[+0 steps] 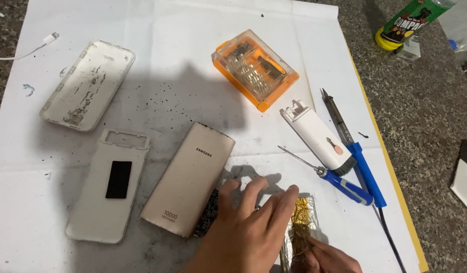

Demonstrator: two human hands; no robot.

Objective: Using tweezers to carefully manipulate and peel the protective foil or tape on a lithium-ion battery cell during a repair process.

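Hands low centre: left hand (248, 222) spread flat, fingers open, pressing the foil-wrapped battery cell (301, 227) onto the white sheet (172, 76) on the table; right hand (327, 258) pinches the cell's near end, closed on the foil. Looks like the teardown stage, foil being peeled w/ cell pinned. Next move calls for a steady hold & gentle pull, no puncture. Gold power bank shell (188, 179) just left, circuit board (208, 212) touching it. Smaller: blue screwdriver (334, 179), soldering iron (354, 146) to the right.
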